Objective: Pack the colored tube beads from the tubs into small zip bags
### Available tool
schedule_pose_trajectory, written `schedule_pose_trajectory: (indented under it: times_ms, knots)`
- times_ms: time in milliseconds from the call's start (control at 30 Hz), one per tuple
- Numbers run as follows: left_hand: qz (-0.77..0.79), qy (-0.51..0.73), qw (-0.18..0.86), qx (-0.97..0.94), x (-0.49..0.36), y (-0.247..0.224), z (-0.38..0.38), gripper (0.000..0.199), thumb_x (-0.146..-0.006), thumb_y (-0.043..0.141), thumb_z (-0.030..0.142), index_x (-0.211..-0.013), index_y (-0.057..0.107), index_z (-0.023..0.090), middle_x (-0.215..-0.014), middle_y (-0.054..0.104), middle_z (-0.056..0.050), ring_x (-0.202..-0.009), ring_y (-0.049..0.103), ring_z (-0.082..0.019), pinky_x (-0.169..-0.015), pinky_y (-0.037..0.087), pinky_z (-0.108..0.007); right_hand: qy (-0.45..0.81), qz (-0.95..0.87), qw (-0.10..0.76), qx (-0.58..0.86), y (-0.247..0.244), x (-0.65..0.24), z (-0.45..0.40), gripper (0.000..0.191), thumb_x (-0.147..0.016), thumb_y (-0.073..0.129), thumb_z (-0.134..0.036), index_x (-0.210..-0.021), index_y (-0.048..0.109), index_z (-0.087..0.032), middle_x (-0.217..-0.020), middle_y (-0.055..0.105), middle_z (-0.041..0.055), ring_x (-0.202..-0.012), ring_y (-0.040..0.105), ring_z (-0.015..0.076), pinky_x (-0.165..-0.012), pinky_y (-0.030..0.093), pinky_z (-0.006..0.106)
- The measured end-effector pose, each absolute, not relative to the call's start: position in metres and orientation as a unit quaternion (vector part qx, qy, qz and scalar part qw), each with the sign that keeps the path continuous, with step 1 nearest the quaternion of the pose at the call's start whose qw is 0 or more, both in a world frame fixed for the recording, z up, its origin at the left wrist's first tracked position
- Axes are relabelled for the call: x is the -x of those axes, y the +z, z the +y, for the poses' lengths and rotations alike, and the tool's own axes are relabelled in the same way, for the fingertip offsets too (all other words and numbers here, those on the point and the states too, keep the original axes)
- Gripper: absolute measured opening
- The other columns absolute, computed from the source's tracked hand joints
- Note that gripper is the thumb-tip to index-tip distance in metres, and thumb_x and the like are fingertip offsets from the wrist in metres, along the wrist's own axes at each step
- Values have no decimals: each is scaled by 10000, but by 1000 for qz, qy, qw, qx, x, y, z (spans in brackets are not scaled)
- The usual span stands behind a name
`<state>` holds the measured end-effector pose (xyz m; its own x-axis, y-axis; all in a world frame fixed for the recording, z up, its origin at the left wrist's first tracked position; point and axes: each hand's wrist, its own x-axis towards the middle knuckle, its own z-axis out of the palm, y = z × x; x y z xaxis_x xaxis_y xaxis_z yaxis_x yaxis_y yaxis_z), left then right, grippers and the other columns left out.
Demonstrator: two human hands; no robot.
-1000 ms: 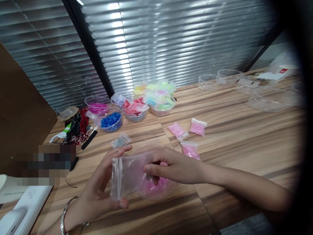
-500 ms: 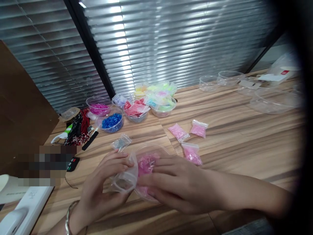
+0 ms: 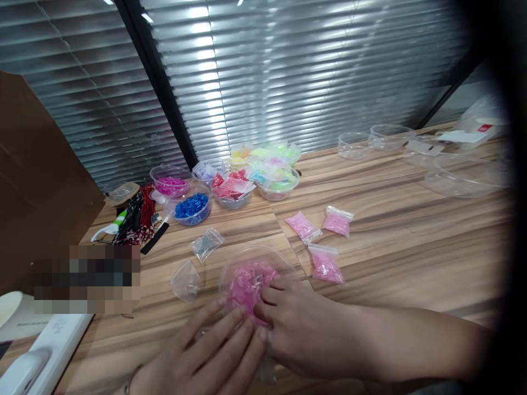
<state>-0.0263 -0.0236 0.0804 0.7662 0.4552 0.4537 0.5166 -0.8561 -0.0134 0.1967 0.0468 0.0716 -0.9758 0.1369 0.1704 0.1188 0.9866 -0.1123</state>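
Room right of bags (image 3: 328, 264) (pink), bowls (image 3: 389, 142) behind

The left hand (image 3: 214, 354) enters from the lower edge with its back upward, the fingers nearly straight, slightly parted and slanting up to the right. The right hand (image 3: 304, 326) also shows its back, its fingers bent inward. The right forearm (image 3: 407, 343) extends from the right side, almost level; the left wrist (image 3: 138, 378) appears at the lower edge. The two hands converge, the left fingertips at the right hand's fingers.
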Motion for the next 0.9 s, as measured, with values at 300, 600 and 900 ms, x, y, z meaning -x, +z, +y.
schedule_pose_trajectory:
  times_ms: [300,600,900]
  knots:
    - [-293,-214,192,912,7,70,-22,340,-873,589,233,-1169,624,71,-1103,706,-128,-1093,621,-278,-1146,269,-491,40,-993,78,80,59,-194,41,105,-838,607,-188,-747,643,-150,-805,696,86,-710,587,225,-644,410,375]
    - [-378,-284,1,881,20,46,1,503,-848,536,239,-1318,410,110,-1249,608,-145,-1233,509,-247,-1132,290,-435,15,-982,163,100,86,-195,53,217,-957,458,-222,-1136,567,-167,-966,682,79,-880,612,218,-803,441,364]
    - [-473,-460,-220,718,22,27,0,368,-942,470,335,-1291,405,238,-1266,564,-95,-1168,553,-237,-983,452,-389,228,-920,201,249,90,-195,70,138,-904,532,-220,-1024,501,-161,-882,653,30,-762,621,158,-626,440,251]
